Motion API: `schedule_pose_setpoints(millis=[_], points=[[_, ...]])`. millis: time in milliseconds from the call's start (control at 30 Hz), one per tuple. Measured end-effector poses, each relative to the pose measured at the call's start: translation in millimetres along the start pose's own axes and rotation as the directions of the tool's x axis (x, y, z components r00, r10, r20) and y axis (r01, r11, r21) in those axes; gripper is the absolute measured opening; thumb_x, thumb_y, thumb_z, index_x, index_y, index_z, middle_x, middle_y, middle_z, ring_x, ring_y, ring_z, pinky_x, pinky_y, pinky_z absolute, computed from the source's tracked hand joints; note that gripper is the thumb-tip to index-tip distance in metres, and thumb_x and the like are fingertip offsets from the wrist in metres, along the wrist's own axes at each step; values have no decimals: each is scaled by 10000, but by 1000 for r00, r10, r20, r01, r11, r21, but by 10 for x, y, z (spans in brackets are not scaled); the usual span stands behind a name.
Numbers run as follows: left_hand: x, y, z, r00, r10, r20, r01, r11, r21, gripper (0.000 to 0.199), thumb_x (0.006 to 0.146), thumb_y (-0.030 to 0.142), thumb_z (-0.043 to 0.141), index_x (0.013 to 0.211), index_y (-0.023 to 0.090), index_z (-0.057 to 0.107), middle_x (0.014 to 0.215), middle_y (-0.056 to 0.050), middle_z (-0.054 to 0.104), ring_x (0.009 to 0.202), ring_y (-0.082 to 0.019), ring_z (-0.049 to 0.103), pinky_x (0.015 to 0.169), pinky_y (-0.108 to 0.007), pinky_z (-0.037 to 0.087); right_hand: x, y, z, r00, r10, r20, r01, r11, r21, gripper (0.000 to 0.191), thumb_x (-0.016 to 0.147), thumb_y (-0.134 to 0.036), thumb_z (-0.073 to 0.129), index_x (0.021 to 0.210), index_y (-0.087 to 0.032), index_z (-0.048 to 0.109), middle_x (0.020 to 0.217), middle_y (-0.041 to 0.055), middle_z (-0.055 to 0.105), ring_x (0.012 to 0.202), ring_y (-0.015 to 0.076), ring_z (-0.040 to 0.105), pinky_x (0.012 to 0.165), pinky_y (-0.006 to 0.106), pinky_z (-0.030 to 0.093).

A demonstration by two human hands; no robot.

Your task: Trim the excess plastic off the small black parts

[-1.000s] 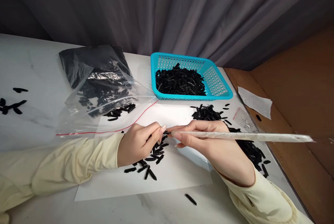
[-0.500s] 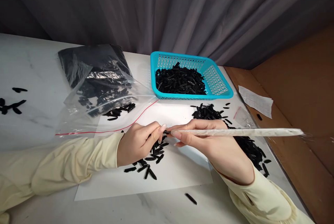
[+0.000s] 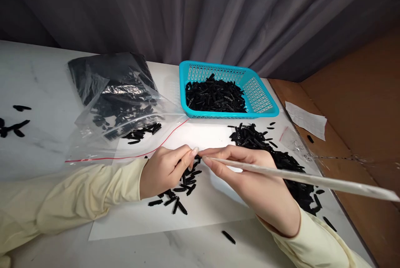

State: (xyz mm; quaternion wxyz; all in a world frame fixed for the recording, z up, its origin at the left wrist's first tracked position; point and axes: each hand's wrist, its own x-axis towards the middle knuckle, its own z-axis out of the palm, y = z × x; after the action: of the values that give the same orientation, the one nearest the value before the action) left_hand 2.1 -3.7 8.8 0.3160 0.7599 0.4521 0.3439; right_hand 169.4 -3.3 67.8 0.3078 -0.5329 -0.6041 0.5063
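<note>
My left hand (image 3: 170,169) is closed, pinching a small black sliver (image 3: 197,157) between thumb and fingertips; most of the sliver is hidden. Close against it, my right hand (image 3: 246,168) grips a long, thin whitish stick (image 3: 300,177) near its left end. The stick slants down to the right, past the wrist. Its tip meets the left fingertips, and I cannot tell whether it touches the sliver. Beneath the hands, loose black slivers (image 3: 179,205) lie on a white paper sheet (image 3: 131,224).
Behind the hands stands a blue plastic basket (image 3: 265,113) holding many black slivers. A clear zip bag (image 3: 93,139) with black pieces lies at left. Another dark heap (image 3: 290,164) spreads right of the right hand. A paper slip (image 3: 306,121) rests near the cardboard wall (image 3: 359,93).
The whitish stick has tilted, its far end swinging down and toward me. My right hand has turned with it and shifted slightly left. The left hand stays almost still.
</note>
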Motion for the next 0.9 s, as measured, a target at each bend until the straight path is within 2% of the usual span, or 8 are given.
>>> schedule_pose_setpoints(millis=[200,300,400,500,600,667,767,900], points=[[-14,-29,27,1000,-11,-10,11,999,42,308,909,212,368,614,182,452,478,65,441,408,-60,412,484,-186,336,-80,65,94,989,-141,-54,124,964,-236,154,790,-183,576,645,-183,626,892,41,728,799,196,686,706,270,524],[-10,-47,33,1000,-2,11,1,998,67,298,908,207,364,619,182,431,494,63,444,412,-61,404,487,-190,331,-120,115,169,960,-272,-73,230,906,-354,169,817,-157,531,664,-193,594,863,28,726,740,166,680,658,237,518],[-2,-57,36,1000,-4,25,2,996,89,296,909,209,350,619,184,404,499,60,435,416,-65,387,481,-196,318,-150,189,258,900,-427,-92,339,816,-469,165,839,-119,487,707,-189,556,860,47,712,692,147,665,638,234,516],[8,-54,38,998,-43,43,38,993,115,311,910,237,330,609,187,389,484,55,407,416,-76,366,480,-204,316,-162,284,330,814,-578,-62,442,685,-579,132,845,-80,463,776,-158,544,906,117,694,790,185,663,689,278,523],[22,-38,35,992,-111,62,103,988,116,330,909,272,313,604,185,404,491,42,419,439,-86,387,508,-207,335,-150,372,369,737,-675,-10,499,555,-666,139,841,-33,446,860,-127,547,936,157,683,907,224,644,750,326,519],[34,-27,31,986,-154,66,147,984,105,339,906,285,310,599,183,414,499,37,433,456,-89,402,525,-207,342,-131,411,381,704,-710,6,511,501,-699,152,834,-11,449,900,-110,543,957,177,677,926,237,639,751,341,518],[47,-20,27,980,-190,63,184,978,95,347,901,295,316,589,181,416,483,42,408,455,-88,387,521,-207,331,-97,434,384,684,-730,0,524,492,-695,151,822,8,463,897,-99,538,941,189,673,907,245,637,725,345,516],[60,-29,29,979,-196,46,192,978,85,351,899,303,322,586,180,423,472,49,387,443,-85,364,507,-208,315,-65,436,379,708,-706,-34,525,558,-643,139,828,-6,468,881,-119,529,898,154,666,833,217,628,693,332,505]])
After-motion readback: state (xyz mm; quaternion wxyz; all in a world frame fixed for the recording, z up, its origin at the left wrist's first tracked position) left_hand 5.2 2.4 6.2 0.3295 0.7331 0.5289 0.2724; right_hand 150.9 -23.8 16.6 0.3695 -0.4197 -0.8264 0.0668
